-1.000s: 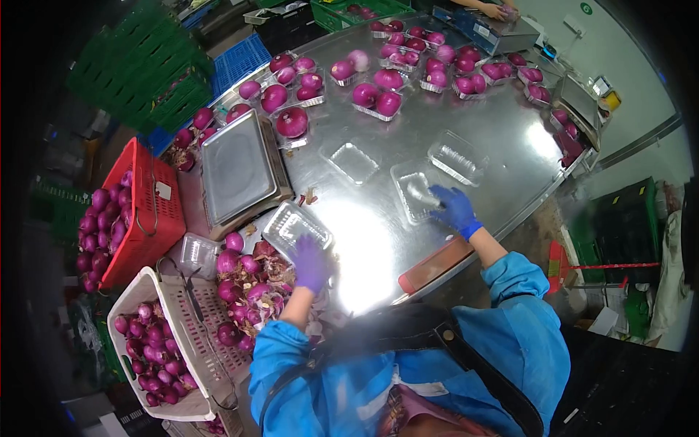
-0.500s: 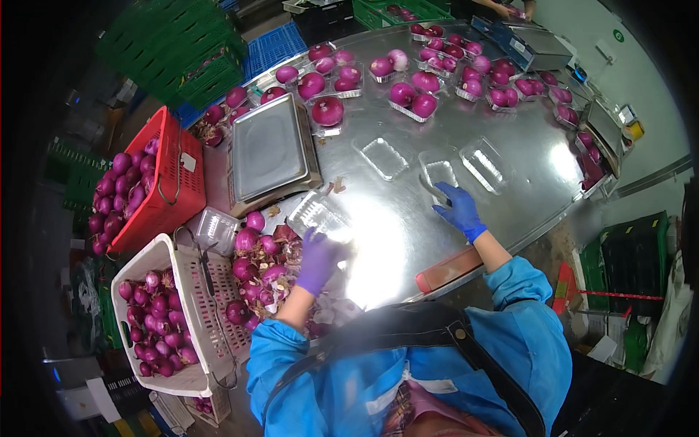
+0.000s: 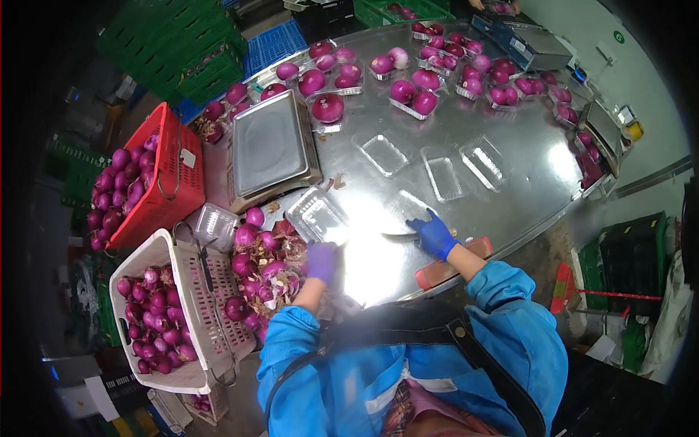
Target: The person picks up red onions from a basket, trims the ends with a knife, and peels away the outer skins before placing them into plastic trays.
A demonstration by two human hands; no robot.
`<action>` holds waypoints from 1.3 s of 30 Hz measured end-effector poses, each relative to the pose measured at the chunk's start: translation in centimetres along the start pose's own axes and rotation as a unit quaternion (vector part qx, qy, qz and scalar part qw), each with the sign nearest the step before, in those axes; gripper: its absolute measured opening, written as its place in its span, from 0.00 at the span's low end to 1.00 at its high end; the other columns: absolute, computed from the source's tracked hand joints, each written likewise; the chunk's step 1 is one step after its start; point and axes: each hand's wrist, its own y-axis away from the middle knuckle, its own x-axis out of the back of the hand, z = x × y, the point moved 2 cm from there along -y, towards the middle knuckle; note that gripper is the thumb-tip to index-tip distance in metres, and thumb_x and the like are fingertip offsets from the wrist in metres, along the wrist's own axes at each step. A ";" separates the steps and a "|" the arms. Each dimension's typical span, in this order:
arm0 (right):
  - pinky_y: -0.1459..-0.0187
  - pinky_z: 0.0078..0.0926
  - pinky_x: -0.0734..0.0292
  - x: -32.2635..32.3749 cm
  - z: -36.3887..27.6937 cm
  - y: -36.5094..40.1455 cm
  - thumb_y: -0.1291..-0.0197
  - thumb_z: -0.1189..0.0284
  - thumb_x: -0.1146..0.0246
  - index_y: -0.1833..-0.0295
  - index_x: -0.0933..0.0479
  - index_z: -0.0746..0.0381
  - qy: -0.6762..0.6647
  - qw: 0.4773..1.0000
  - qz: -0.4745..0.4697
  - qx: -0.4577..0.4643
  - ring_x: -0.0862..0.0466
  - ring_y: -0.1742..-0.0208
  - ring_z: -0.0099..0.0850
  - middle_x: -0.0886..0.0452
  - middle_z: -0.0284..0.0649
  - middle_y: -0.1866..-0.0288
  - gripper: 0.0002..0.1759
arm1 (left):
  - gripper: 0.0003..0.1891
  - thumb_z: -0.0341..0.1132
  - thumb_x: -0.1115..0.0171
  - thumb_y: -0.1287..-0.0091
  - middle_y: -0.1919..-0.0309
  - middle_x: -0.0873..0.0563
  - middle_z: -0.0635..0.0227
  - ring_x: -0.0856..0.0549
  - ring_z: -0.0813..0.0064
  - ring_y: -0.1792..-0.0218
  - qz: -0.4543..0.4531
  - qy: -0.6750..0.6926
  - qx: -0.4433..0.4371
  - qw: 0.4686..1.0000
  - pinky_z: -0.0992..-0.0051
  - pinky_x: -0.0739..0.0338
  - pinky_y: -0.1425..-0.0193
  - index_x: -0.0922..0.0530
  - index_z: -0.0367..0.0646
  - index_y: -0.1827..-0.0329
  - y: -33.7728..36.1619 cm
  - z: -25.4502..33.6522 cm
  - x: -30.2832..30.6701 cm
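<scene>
My right hand, in a blue glove, rests at a clear plastic tray on the metal table. A thin, dark, curved strip like a knife blade sticks out leftward from under this hand. My left hand, in a purple-blue glove, is blurred, and its fingers cannot be made out. It is at the near edge of another clear tray, right beside a heap of red onions with loose skins. Farther out lie three more clear trays, one of them a tray just beyond my right hand.
A scale stands left of centre. Left of the table are a red crate and a white crate of onions. Onion-filled trays line the far side. A red-orange bar lies at the near edge. Another person's hands show at the top.
My right hand has moved toward me and left, the curved strip with it. A clear tray now lies at its fingers. My left hand has shifted slightly right and toward me.
</scene>
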 end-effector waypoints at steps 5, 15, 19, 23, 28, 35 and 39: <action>0.33 0.45 0.47 1.7 2.2 -2.1 0.47 0.55 0.38 0.34 0.37 0.56 -0.049 0.985 0.083 -0.146 0.20 0.51 0.32 0.20 0.41 0.54 0.36 | 0.10 0.42 0.33 0.51 0.84 0.22 0.61 0.21 0.60 0.73 0.247 -0.032 -0.096 0.964 0.63 0.33 0.50 0.21 0.48 0.79 2.6 1.9 6.6; 0.42 0.28 0.32 14.8 -1.3 3.4 0.55 0.67 0.28 0.35 0.35 0.59 -0.517 0.828 0.211 -0.055 0.28 0.38 0.30 0.34 0.42 0.32 0.40 | 0.21 0.40 0.23 0.63 0.84 0.26 0.69 0.25 0.68 0.73 0.198 0.364 -0.165 0.895 0.70 0.32 0.61 0.32 0.45 0.86 3.3 12.6 8.8; 0.50 0.29 0.28 16.6 -1.2 7.4 0.57 0.70 0.27 0.43 0.28 0.59 -0.426 0.874 0.232 -0.019 0.23 0.48 0.36 0.25 0.43 0.44 0.32 | 0.21 0.40 0.22 0.62 0.84 0.26 0.72 0.25 0.71 0.74 0.028 0.528 -0.060 0.847 0.68 0.30 0.55 0.31 0.46 0.85 1.9 15.2 9.4; 0.61 0.29 0.27 16.8 -0.1 11.5 0.55 0.71 0.30 0.57 0.21 0.63 -0.325 0.919 0.214 -0.064 0.22 0.66 0.38 0.22 0.39 0.68 0.17 | 0.15 0.37 0.25 0.58 0.82 0.24 0.73 0.24 0.72 0.72 0.150 0.453 -0.237 0.846 0.64 0.32 0.44 0.27 0.46 0.82 1.0 16.6 8.0; 0.68 0.28 0.30 14.7 4.4 17.3 0.53 0.71 0.31 0.64 0.20 0.62 -0.368 0.863 0.269 -0.218 0.24 0.71 0.37 0.22 0.39 0.72 0.11 | 0.06 0.34 0.32 0.50 0.72 0.20 0.76 0.22 0.75 0.66 0.146 0.401 -0.395 0.814 0.62 0.39 0.35 0.18 0.52 0.69 0.4 15.4 5.8; 0.57 0.28 0.26 11.4 8.3 18.9 0.52 0.77 0.34 0.60 0.20 0.60 -0.124 0.842 0.378 -0.365 0.22 0.71 0.34 0.20 0.38 0.68 0.11 | 0.08 0.35 0.46 0.38 0.62 0.19 0.80 0.23 0.82 0.52 -0.022 0.152 -0.526 0.836 0.69 0.46 0.32 0.20 0.58 0.61 -2.9 14.5 -5.8; 0.35 0.40 0.40 3.3 10.7 16.8 0.55 0.75 0.33 0.50 0.23 0.57 -0.107 0.908 0.295 -0.277 0.19 0.54 0.37 0.19 0.38 0.53 0.22 | 0.10 0.34 0.47 0.40 0.56 0.21 0.74 0.27 0.75 0.43 -0.014 0.003 -0.544 0.839 0.58 0.51 0.28 0.24 0.55 0.56 -5.7 17.0 -2.4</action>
